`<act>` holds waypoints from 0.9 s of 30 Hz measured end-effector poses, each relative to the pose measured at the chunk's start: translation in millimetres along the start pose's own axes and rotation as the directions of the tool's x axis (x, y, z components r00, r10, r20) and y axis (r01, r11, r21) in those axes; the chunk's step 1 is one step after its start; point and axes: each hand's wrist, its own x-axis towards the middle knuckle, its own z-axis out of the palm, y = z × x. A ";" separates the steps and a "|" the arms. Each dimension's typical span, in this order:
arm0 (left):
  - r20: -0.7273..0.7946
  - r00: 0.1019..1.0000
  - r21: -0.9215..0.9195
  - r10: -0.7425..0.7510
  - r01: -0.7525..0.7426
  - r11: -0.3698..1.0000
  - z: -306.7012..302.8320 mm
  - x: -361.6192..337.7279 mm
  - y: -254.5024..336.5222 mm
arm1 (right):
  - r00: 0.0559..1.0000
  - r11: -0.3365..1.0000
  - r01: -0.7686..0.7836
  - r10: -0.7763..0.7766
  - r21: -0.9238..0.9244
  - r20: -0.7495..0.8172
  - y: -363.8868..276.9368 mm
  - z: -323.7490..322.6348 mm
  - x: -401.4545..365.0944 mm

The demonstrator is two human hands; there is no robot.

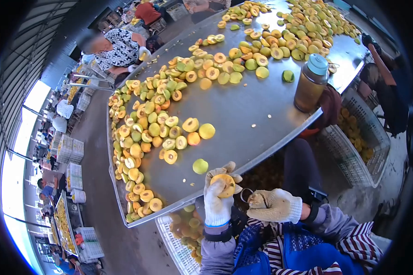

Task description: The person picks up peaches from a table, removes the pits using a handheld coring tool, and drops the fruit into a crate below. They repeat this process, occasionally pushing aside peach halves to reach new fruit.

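Surface: steel table heaped with halved fruit, bottle near its edge; crowded open shed | left hand: gloved, fingers curled round a peach, just off the table edge | right hand: gloved, closed on a looped tool, just beside the peach.

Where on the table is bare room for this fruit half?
Bare table top lies ahead of the left hand holding the fruit half, between the bottle, the near edge and the loose halves. The left edge and far end are crowded with cut fruit.
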 end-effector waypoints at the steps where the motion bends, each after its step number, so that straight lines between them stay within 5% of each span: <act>1: 0.089 0.996 -0.033 0.027 -0.024 0.999 -0.5 -1.0 -2.0 | 0.998 0.998 0.061 -0.061 0.015 -0.003 2.5 2.7 1.3; 2: 0.071 0.997 -0.036 0.019 -0.016 0.999 1.6 -4.7 -4.3 | 0.992 0.992 0.123 -0.123 0.029 -0.005 3.8 4.6 1.2; 7: 0.024 0.996 -0.012 0.080 -0.080 0.997 24.6 -21.5 -7.8 | 0.996 0.988 -0.062 0.051 0.143 0.075 2.1 4.3 0.6; 10: 0.082 0.993 -0.022 0.089 -0.088 0.996 28.6 -28.0 -11.0 | 0.998 0.996 -0.051 0.048 0.067 0.049 -7.4 4.5 -4.6; 13: 0.050 0.974 0.070 0.220 -0.223 0.972 40.8 -33.7 -16.6 | 0.985 0.985 0.170 -0.170 -0.029 -0.008 1.0 6.3 -2.1; 16: -0.029 0.966 0.095 0.258 -0.254 0.962 48.4 -39.0 -19.9 | 0.995 0.991 -0.079 0.085 -0.109 0.044 -15.3 3.6 -7.5; 19: -0.039 0.921 0.176 0.389 -0.376 0.910 53.6 -44.1 -25.6 | 0.996 0.997 0.075 -0.075 0.001 0.049 -10.4 8.4 -9.7; 22: 0.025 0.889 0.298 0.457 -0.443 0.845 60.0 -49.6 -25.4 | 0.964 0.983 -0.143 0.113 0.111 0.243 -19.7 3.5 -12.7; 25: 0.083 0.942 0.422 0.326 -0.329 0.845 62.4 -50.8 -7.4 | 0.905 0.971 -0.222 0.171 0.092 0.389 -22.2 -1.4 -11.4; 27: 0.092 0.891 0.447 0.445 -0.436 0.781 65.2 -49.2 -13.5 | 0.886 0.962 -0.231 0.147 0.143 0.440 -17.6 -2.8 -13.1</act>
